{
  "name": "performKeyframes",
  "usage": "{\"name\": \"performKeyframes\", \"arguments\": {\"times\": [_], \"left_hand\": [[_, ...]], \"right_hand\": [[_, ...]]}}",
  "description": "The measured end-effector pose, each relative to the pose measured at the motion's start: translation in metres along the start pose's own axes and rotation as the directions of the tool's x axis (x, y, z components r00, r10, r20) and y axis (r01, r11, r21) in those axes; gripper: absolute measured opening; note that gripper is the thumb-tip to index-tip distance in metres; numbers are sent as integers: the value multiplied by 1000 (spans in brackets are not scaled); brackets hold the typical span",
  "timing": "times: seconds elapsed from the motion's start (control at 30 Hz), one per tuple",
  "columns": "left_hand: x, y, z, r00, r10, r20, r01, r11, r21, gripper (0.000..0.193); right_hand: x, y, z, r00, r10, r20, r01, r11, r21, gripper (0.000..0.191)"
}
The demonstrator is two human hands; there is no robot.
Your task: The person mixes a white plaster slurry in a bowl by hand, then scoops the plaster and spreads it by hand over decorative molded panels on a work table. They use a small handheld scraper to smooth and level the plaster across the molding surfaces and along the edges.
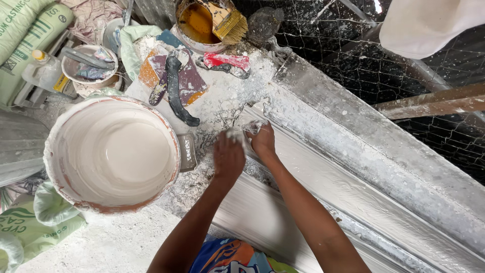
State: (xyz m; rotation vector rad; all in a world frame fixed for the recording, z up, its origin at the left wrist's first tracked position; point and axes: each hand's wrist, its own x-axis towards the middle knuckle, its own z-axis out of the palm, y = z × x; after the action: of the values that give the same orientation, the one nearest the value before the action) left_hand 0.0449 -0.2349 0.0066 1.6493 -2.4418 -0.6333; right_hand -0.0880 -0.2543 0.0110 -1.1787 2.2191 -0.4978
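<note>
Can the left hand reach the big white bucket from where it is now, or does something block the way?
Probably yes. The left hand rests on the end of the long white moulding, close to the big white bucket. Between them lies only a small dusty container and loose plaster, low enough to pass over.

Fingertips of left hand (229, 155) and right hand (262, 141) obscured by white plaster; green sacks (30, 25) cut off at frame edge

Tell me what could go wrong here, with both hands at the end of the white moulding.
The left hand and right hand press at the moulding end, where wet plaster could smear or chip. The full bucket stands close by the left elbow and could be knocked. Loose tools lie nearby in the dust.
</note>
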Motion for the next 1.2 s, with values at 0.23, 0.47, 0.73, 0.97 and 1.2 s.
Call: {"name": "performKeyframes", "arguments": {"times": [0.23, 0.47, 0.73, 0.97, 1.2], "left_hand": [[18, -9, -14, 964, 197, 177, -222, 965, 137, 43], [10, -28, -4, 961, 268, -62, -264, 962, 66, 49], [14, -29, 15, 947, 292, -138, -289, 957, 35, 51], [-9, 31, 10, 884, 346, 314, -353, 935, -36, 57], [5, -3, -11, 972, 231, 46, -228, 972, -66, 47]], "right_hand": [[-5, 22, 1, 955, 194, 222, -295, 613, 733, 26], [-40, 110, -41, 974, 220, 59, -227, 949, 218, 34], [-67, 165, -108, 985, 48, -163, -26, 990, 137, 22], [-41, 107, -113, 993, -43, -107, 61, 984, 169, 27], [15, 33, -111, 921, -323, -216, 370, 898, 236, 17]]}}
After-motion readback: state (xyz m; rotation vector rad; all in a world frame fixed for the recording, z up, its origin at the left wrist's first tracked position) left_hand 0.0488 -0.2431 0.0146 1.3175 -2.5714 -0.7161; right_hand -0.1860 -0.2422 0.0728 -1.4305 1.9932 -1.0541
